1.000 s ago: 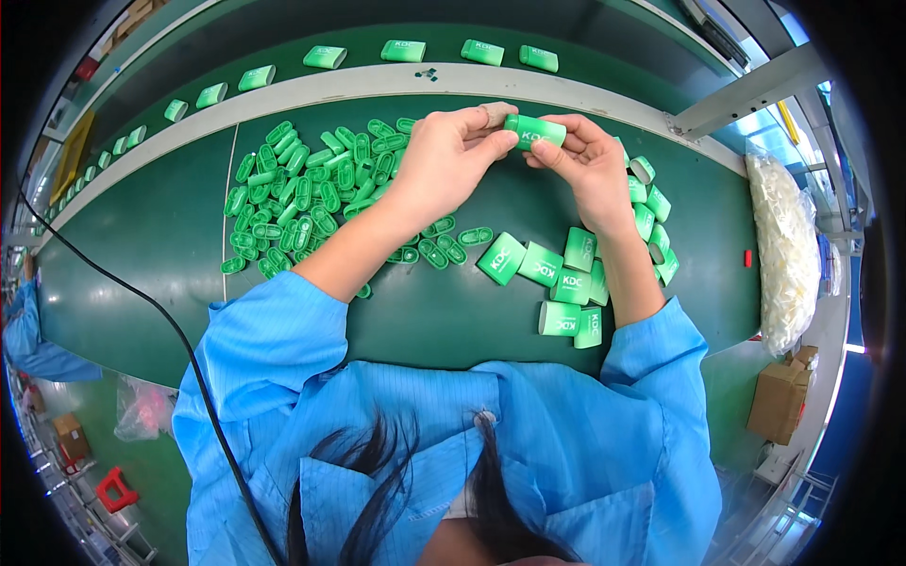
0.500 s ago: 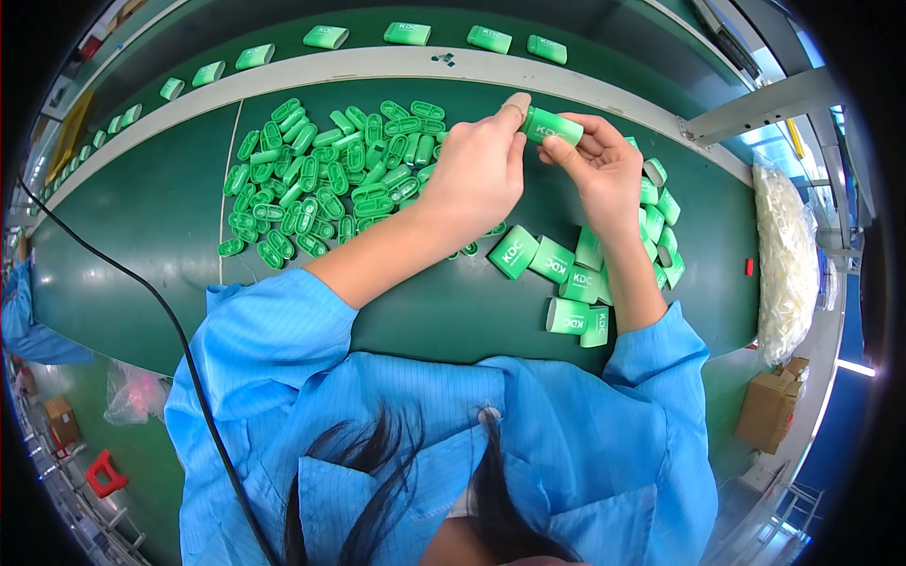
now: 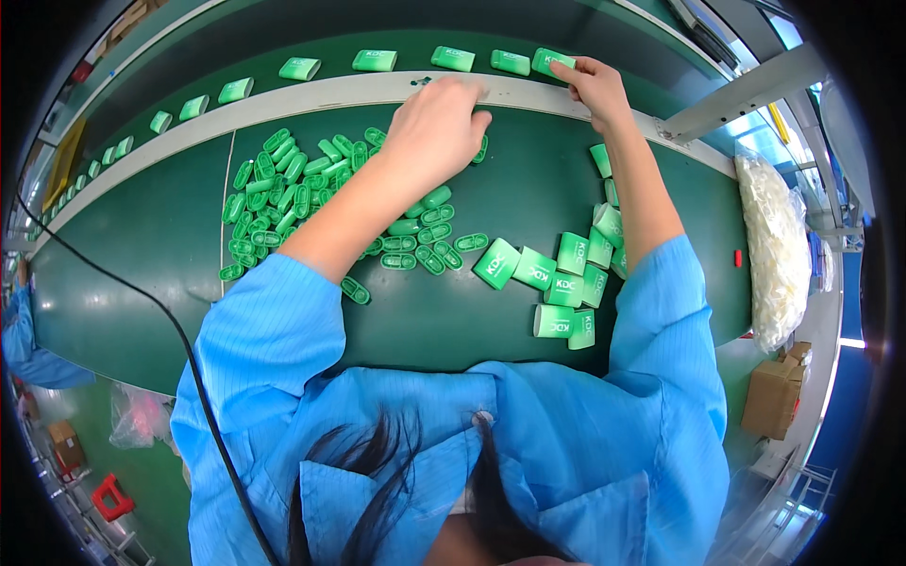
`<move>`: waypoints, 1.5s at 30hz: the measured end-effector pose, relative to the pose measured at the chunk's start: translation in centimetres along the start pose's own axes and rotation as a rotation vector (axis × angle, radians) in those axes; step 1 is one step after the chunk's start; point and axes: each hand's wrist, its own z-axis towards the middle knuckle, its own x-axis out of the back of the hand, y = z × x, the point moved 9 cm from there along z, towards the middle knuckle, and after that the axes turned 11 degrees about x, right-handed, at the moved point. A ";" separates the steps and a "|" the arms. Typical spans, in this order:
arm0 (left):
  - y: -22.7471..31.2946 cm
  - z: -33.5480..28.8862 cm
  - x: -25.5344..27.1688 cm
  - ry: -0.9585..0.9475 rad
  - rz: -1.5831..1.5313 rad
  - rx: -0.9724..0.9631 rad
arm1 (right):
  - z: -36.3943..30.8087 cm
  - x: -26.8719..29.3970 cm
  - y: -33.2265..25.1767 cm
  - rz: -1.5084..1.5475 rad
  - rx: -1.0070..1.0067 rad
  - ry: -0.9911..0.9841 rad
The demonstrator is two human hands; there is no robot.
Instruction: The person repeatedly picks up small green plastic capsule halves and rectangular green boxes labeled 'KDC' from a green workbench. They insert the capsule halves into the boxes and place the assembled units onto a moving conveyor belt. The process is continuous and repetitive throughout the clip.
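Beyond the white rail, my right hand (image 3: 601, 91) pinches the near right end of a green case (image 3: 549, 61) between thumb and fingers. The case is at the right end of a row of similar pale-green cases (image 3: 453, 58). My left hand (image 3: 436, 124) hovers over the far right part of a pile of small oval green caps (image 3: 274, 189); its thumb stands apart from the index finger, the fingertips are slightly blurred and nothing shows between them. Below my right forearm lies a loose group of green cases (image 3: 563, 289), some partly hidden by the arm.
A white rail (image 3: 349, 90) divides the green worktop (image 3: 415, 321) from the green strip carrying the row. A clear bag of whitish pieces (image 3: 774, 250) stands at the right edge, near a small red object (image 3: 738, 258). A black cable (image 3: 142, 280) crosses the left side.
My right hand has carried the green case away from me, over the rail to the row. My left hand has let go of it and moved left. The row has shifted slightly left.
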 end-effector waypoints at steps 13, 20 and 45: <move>0.0 -3.0 -1.5 -0.047 0.216 -0.023 | -10.2 8.2 1.0 -0.581 -0.055 -0.173; -0.3 -2.5 -0.7 0.023 -0.003 -0.006 | -11.3 -0.2 -5.6 -0.426 0.169 -0.177; -3.0 -2.6 -1.6 -0.180 -0.934 0.184 | -12.3 -6.1 -8.7 0.200 0.080 -0.327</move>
